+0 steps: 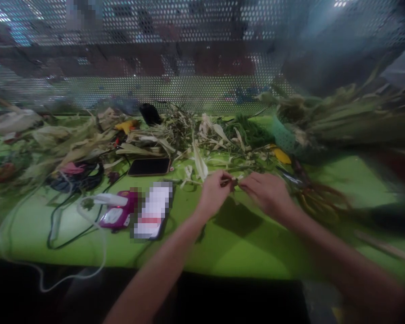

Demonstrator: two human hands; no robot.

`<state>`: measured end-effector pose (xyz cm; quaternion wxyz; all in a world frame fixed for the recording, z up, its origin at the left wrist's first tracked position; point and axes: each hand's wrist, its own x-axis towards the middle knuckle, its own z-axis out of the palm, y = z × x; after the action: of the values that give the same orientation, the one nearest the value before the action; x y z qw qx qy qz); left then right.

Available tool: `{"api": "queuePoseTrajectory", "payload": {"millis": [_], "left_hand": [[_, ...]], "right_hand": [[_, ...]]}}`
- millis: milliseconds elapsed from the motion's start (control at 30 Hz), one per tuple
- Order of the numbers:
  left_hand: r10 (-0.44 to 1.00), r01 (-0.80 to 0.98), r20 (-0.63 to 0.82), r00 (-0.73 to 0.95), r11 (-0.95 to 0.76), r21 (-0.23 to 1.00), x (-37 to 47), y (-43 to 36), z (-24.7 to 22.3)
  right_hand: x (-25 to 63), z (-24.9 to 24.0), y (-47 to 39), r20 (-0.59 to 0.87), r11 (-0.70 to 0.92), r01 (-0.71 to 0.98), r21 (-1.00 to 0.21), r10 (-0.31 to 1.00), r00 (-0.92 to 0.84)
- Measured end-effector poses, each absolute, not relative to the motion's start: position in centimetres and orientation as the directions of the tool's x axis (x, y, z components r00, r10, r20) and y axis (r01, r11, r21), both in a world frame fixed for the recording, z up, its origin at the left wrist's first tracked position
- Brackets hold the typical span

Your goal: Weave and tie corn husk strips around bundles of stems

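Near the middle of the green table (pixel 236 256), my left hand (pixel 216 191) and my right hand (pixel 266 191) are close together, fingertips nearly touching. Both are closed in a pinch on a thin stem-like piece (pixel 235 181) between them; blur hides its exact shape. A pale dry husk (pixel 199 162) stands out just behind my left hand. Scattered dry husks and leaf scraps (pixel 219 135) lie beyond the hands.
To the left are a lit phone (pixel 153 211), a dark phone (pixel 149 167), a magenta power strip (pixel 121 211) and looping cables (pixel 104 252). Scissors (pixel 290 175) lie right of my right hand. A green basket (pixel 283 132) and long leaves (pixel 364 117) stand at the back right, before perforated metal (pixel 189 90).
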<state>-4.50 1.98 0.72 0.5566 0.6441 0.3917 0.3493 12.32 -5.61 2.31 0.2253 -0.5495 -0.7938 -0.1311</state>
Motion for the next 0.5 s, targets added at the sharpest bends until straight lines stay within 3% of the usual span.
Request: {"api": "queuePoseTrajectory", "payload": {"millis": [100,200,267,333,433,500], "left_hand": [[0.890,0.188,0.066,0.452,-0.167,0.968,-4.5,1.4,0.9],[0.852,0.239,0.126,0.507,-0.280,0.930,-4.5,1.1,1.0],[0.812,0.259,0.124,0.570,-0.321,0.911,-4.5,1.2,1.0],[0.764,0.240,0.091,0.639,-0.310,0.920,-4.6,1.4,0.9],[0.677,0.144,0.007,0.736,-0.166,0.975,-4.8,1.8,0.6],[0.639,0.073,-0.047,0.768,-0.014,0.997,-4.8,1.9,0.5]], "right_hand": [[12.2,2.2,-5.7,0.481,0.367,0.930,0.019,0.812,-0.331],[12.5,2.6,-5.7,0.469,0.379,0.925,-0.042,0.825,-0.317],[13.0,3.0,-5.5,0.452,0.376,0.908,-0.186,0.853,-0.261],[13.7,3.4,-5.2,0.384,0.338,0.841,-0.422,0.907,-0.172],[14.6,3.5,-4.4,0.151,0.162,0.601,-0.782,0.986,-0.069],[14.8,3.4,-4.0,0.009,0.028,0.432,-0.902,0.999,-0.047]]}}
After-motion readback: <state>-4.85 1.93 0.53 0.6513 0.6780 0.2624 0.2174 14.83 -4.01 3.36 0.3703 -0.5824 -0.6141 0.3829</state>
